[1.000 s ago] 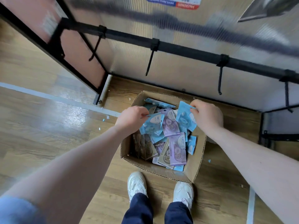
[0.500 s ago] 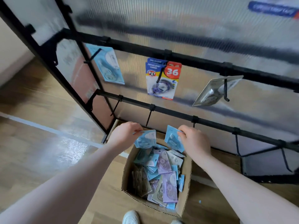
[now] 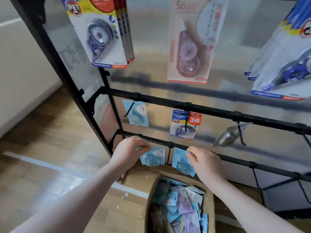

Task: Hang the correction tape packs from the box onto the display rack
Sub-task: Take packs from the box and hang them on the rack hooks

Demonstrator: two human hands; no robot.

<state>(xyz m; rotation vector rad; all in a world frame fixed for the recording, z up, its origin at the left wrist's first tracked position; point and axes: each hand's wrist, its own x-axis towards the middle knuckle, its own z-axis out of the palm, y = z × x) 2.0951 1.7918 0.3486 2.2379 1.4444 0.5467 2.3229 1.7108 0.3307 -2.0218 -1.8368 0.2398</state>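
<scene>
Held one blue pack (image 3: 154,156) in left hand (image 3: 128,153), pinched at its top; held another pack (image 3: 182,163) in right hand (image 3: 206,163); hung long side down, just above box (image 3: 211,206); black hook (image 3: 168,154) sat between both packs, equally close.

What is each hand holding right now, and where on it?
Left hand pinches a blue pack at its top left corner; right hand pinches another blue pack at its upper right edge.

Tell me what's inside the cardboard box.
The cardboard box holds a loose heap of blue packs and purple packs. Whatever lies beneath the top layer is covered.
</scene>
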